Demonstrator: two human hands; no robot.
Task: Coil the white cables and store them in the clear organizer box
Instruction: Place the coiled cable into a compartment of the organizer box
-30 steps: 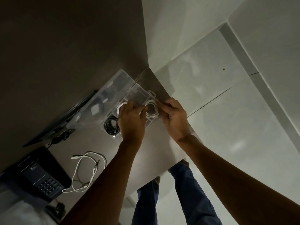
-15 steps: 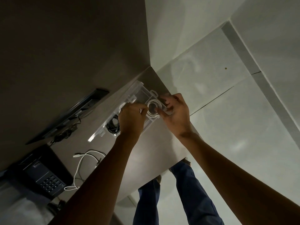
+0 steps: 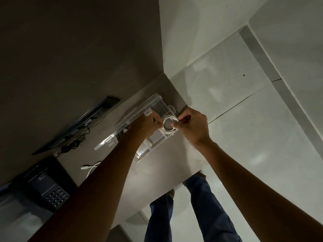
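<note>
Hands meet over a clear plastic organizer box (image 3: 158, 143) that sits near the far corner of a grey-brown tabletop (image 3: 167, 165). Left hand (image 3: 146, 124) and right hand (image 3: 191, 125) are close together, each pinching an opposite side of a small round coil of white cable (image 3: 168, 126), held just above or at a compartment at the box's right end; whether the coil touches the box floor cannot be told. The transparent hinged lid (image 3: 132, 119) stands partly raised behind the left hand. A bundle of black cable (image 3: 122, 132) shows in a compartment beside the left wrist. Well apart, a loose white cable with a plug end (image 3: 90, 168) lies on the table, partly hidden by the left forearm. A dark desk telephone with a keypad (image 3: 50, 191) sits at the near left.
</note>
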